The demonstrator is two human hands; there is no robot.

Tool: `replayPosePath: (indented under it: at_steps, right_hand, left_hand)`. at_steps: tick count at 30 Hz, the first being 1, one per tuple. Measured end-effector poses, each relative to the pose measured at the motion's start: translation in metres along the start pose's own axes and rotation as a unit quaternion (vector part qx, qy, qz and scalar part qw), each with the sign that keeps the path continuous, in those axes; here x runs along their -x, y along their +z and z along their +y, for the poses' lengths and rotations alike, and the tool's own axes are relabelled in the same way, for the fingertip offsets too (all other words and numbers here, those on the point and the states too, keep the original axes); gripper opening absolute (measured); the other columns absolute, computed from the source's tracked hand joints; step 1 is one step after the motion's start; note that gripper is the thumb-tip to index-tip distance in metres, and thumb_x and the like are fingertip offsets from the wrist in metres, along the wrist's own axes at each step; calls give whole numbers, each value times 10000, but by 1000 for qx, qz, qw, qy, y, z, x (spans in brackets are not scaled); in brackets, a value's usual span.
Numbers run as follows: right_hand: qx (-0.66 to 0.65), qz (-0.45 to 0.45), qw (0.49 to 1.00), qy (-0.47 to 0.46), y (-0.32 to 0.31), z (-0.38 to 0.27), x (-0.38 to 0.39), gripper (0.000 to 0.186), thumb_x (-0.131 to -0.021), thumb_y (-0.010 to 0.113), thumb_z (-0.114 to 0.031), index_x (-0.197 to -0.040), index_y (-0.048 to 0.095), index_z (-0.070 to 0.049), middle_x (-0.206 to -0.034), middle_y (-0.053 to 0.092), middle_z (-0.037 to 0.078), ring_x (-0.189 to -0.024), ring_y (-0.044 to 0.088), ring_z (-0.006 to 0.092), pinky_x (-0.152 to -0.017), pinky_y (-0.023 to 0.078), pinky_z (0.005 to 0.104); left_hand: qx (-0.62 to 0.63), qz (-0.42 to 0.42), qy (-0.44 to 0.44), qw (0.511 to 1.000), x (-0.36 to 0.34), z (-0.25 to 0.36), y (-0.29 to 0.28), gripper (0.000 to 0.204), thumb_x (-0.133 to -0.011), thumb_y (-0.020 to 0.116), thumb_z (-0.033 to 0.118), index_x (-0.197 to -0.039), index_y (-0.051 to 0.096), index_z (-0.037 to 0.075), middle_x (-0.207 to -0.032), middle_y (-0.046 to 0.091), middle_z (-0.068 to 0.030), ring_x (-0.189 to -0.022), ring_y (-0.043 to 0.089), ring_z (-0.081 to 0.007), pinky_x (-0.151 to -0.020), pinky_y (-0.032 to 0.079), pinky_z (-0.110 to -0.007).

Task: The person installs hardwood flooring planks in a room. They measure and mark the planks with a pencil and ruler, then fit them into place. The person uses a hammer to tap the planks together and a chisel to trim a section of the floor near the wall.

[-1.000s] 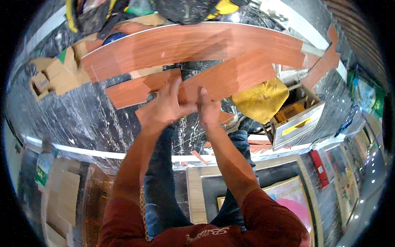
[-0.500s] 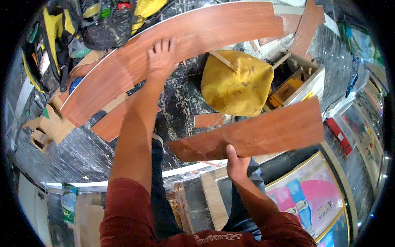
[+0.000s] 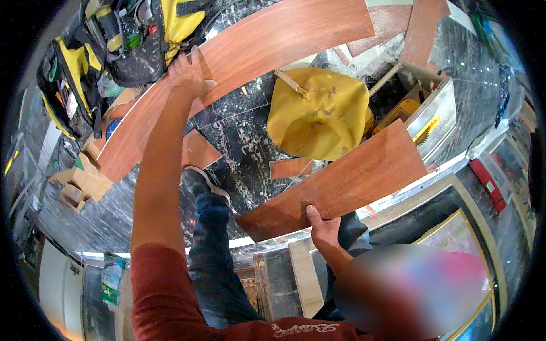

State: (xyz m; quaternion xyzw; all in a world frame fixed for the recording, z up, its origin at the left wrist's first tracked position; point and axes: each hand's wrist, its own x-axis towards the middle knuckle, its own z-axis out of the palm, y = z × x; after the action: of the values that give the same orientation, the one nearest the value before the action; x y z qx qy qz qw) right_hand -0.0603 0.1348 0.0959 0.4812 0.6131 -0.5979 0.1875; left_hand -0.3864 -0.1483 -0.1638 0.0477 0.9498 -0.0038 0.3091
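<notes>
My left hand (image 3: 187,77) lies open on a long wood-look plank (image 3: 264,40), fingers spread at its far edge. My right hand (image 3: 323,226) grips the lower edge of a shorter reddish-brown plank (image 3: 347,170), thumb on its upper face, holding it at a slant in front of my legs. A short cut piece (image 3: 290,167) lies just beyond it. Another plank piece (image 3: 199,148) is partly hidden by my left forearm. My shoe (image 3: 199,183) is beside that piece.
A yellow cloth-like item (image 3: 315,108) lies beside an open box (image 3: 438,113) holding yellow tools. Black-and-yellow tool bags (image 3: 136,68) are at upper left, cardboard (image 3: 82,182) at left, more planks (image 3: 421,28) at upper right and a red level-like bar (image 3: 486,184) at right.
A second ago both hands were close together at the shorter plank. My left hand has moved up and left onto the long plank; my right has carried the shorter plank down and right.
</notes>
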Motion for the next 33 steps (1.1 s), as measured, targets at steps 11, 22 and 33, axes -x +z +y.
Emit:
replayPosePath:
  at_steps: [11, 22, 33]
  right_hand:
    - [-54, 25, 997, -44, -18, -17, -17, 367, -981, 715, -99, -1309, 595, 16, -1261, 669, 109, -1160, 635, 215, -1023, 499, 379]
    - [-86, 49, 988, -121, -24, -58, -12, 220, -985, 724, -128, -1144, 684, 19, -1102, 731, 89, -1021, 681, 182, -899, 537, 350]
    - [-160, -36, 981, -99, -38, -216, 175, 294, -951, 764, -129, -1191, 691, 25, -1120, 745, 79, -1000, 700, 179, -885, 565, 342]
  left_hand:
    - [186, -22, 28, 982, -5, -15, -26, 713, -709, 920, 485, -1133, 647, -20, -1071, 703, -228, -1007, 679, -401, -878, 537, -459]
    - [186, 111, 96, 972, 106, 14, -45, 354, -884, 800, 367, -1048, 681, 76, -830, 696, -253, -784, 663, -486, -674, 520, -529]
    - [507, -140, 72, 847, 332, 26, -337, 379, -919, 790, 137, -1239, 674, -27, -1104, 738, -40, -953, 668, -121, -846, 555, -296]
